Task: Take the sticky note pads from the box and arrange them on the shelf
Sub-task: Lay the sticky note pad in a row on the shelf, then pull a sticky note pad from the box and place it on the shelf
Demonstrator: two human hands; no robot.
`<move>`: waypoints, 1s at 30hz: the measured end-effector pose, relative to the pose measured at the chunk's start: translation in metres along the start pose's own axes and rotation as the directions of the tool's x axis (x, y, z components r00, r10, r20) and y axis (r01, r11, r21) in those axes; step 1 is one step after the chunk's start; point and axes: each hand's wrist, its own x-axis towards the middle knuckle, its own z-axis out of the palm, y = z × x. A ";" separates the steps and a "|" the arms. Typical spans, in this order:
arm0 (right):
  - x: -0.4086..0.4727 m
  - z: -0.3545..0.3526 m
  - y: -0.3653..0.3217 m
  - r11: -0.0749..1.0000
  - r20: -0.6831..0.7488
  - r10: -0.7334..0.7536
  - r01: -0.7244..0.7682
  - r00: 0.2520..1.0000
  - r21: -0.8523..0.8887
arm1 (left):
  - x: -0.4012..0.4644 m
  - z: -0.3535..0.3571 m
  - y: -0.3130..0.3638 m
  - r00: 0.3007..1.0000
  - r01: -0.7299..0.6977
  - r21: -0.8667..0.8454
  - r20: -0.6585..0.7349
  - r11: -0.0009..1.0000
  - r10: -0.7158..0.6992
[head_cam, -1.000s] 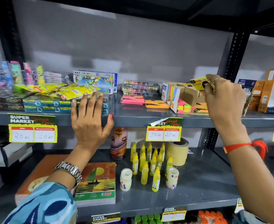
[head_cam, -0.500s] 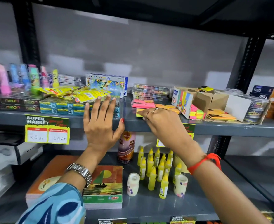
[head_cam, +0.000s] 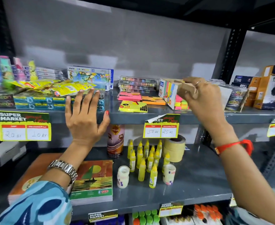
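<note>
A cardboard box [head_cam: 168, 92] with a colourful printed side stands open on the upper shelf [head_cam: 130, 118]. Neon pink and green sticky note pads [head_cam: 180, 103] show at its mouth. My right hand [head_cam: 204, 96] is over the box's brown flap with bent fingers, and what they touch is hidden. Left of the box, three groups of pads lie on the shelf. They are a pink stack [head_cam: 129, 96], an orange stack [head_cam: 153, 100] and a yellow pad [head_cam: 133, 106] near the front edge. My left hand [head_cam: 84, 118] rests flat against the shelf edge, fingers spread, holding nothing.
Crayon and eraser packs [head_cam: 41, 100] fill the shelf's left part, and orange and white cartons [head_cam: 266, 88] stand at the right. Price tags [head_cam: 161, 127] hang from the shelf edge. On the lower shelf are yellow glue bottles [head_cam: 147, 158], a tape roll [head_cam: 174, 147] and notebooks [head_cam: 93, 181].
My right hand carried a yellow pad from the box, laid it on the shelf by the pink and orange stacks, and has moved back to the box. My left hand has stayed put.
</note>
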 end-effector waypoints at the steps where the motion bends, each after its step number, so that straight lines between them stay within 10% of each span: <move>1: 0.002 -0.001 0.010 0.999 0.008 0.048 -0.048 0.999 -0.013 | 0.001 0.000 -0.001 1.000 0.003 -0.004 0.000 1.000 -0.003; 9: 0.006 0.012 0.066 0.970 0.488 0.234 -0.171 0.841 -0.170 | -0.001 -0.001 -0.001 1.000 0.007 0.003 0.019 1.000 -0.007; 16: 0.015 0.008 0.077 0.978 0.593 0.202 -0.128 0.780 -0.165 | -0.001 0.000 -0.001 1.000 0.010 0.004 0.022 1.000 -0.010; 25: 0.013 -0.004 0.063 0.943 0.318 0.119 -0.007 0.940 -0.333 | 0.001 -0.002 -0.002 0.999 0.014 0.004 0.040 1.000 -0.014; 30: 0.018 -0.009 0.044 0.940 -0.106 0.136 -0.162 0.985 -0.299 | 0.002 -0.004 -0.002 0.999 0.014 -0.001 0.050 1.000 -0.014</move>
